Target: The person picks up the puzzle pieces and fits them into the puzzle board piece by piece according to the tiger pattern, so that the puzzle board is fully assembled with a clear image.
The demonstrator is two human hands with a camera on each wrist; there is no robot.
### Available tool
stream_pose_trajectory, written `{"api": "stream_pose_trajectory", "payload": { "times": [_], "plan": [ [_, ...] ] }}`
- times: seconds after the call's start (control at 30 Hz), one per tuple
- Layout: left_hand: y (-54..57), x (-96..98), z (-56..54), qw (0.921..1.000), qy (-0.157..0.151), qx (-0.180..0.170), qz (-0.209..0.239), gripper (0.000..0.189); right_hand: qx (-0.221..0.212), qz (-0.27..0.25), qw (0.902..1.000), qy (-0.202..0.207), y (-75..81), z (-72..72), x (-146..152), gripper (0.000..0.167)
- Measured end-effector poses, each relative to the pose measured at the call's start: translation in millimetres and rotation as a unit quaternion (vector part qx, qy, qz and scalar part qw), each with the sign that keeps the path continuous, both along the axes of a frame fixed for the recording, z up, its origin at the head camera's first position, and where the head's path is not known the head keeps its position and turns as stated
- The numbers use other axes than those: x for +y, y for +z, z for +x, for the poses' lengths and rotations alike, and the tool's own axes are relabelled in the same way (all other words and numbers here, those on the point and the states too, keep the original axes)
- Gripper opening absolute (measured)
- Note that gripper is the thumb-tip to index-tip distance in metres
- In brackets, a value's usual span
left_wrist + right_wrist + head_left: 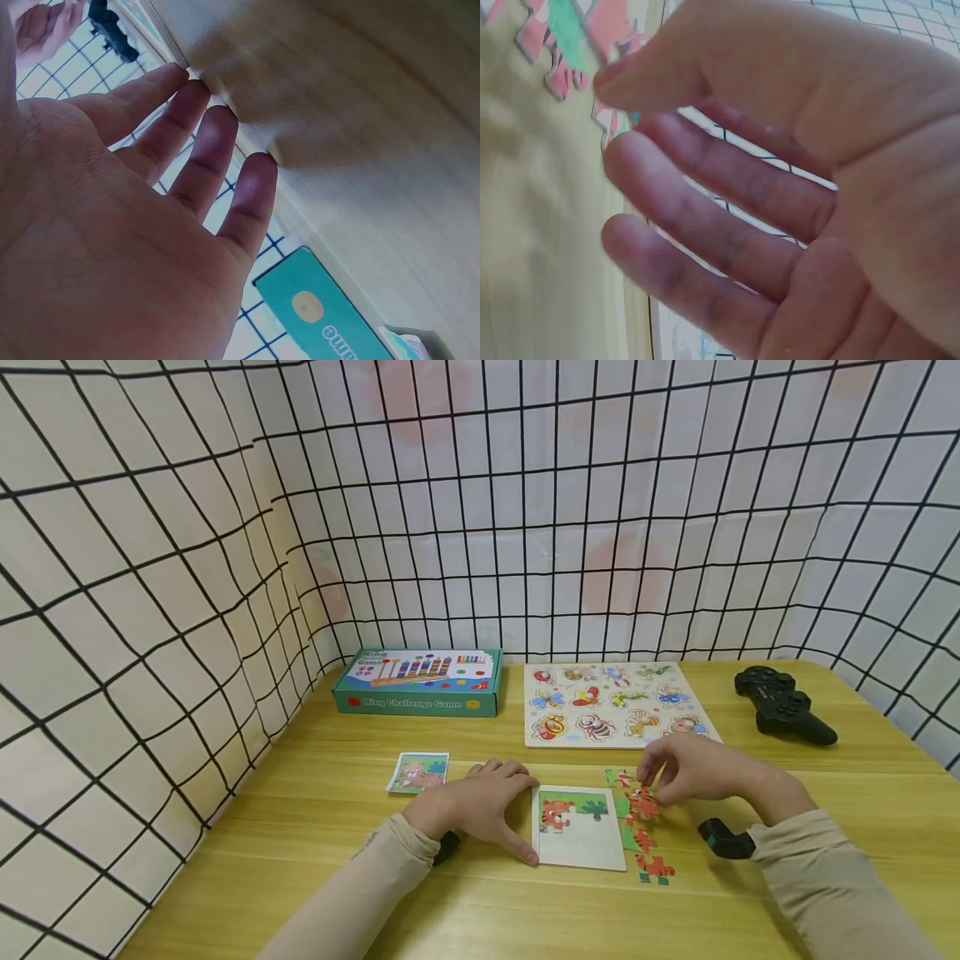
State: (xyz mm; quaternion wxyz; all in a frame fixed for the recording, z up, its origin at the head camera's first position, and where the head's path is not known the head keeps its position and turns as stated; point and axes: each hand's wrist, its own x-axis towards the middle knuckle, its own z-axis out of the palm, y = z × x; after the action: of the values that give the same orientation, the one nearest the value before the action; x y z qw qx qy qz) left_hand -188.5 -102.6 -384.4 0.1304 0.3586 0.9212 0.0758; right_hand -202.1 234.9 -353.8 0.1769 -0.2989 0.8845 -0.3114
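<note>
White sheeting (465, 485) with a black grid and faint pink patches, along the left, back and right of a yellowish wood-grain table (525, 918). Left to right across the back: green Ring Challenge Game box (416, 702); pale insect-picture board (577, 739); black game controller (786, 708), lying at an angle.

Nearer, at left, small picture card (415, 770) showing a pinkish animal on green. Next, left hand (487, 806), thumb and fingers extended, touching the left side of a white puzzle tray (577, 847), not gripping. Inside the tray, tiger puzzle section (556, 814) along the top, lower part bare. Just right of the tray, loose puzzle pieces (655, 866), orange and green, in a rough column, some partly covered by the right hand (693, 768). Thumb and forefinger bent over the pieces; cannot tell whether pinching one. Behind this hand, part of the insect-picture board's near edge, hidden. Beside the right sleeve, black curved device (726, 841).

Only in the left wrist view: palm and inner fingers, tips meeting a wooden surface. Only in the right wrist view: undersides of the lower fingers, gently curved and spread apart; forefinger mostly hidden.
</note>
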Motion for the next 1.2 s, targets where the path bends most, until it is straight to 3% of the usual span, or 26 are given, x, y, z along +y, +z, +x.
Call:
{"api": "stream_pose_trajectory", "payload": {
  "times": [0.33, 0.73, 1.2],
  "plan": [
    [-0.9, 0.1, -0.5, 1.0000, 0.000, 0.001, 0.000, 0.104, 0.054, -0.018, 0.9982, 0.019, 3.5, 4.6, -18, 0.020],
    [-0.7, 0.1, -0.3, 1.0000, 0.004, -0.003, 0.000, 0.104, 0.028, -0.041, 0.9975, 0.051, -5.7, 9.5, -45, 0.020],
    [1.8, 0.2, 0.7, 1.0000, 0.004, -0.007, 0.001, 0.104, 0.068, -0.032, 0.9948, 0.068, -19.4, 15.6, -69, 0.017]
  ]
}}
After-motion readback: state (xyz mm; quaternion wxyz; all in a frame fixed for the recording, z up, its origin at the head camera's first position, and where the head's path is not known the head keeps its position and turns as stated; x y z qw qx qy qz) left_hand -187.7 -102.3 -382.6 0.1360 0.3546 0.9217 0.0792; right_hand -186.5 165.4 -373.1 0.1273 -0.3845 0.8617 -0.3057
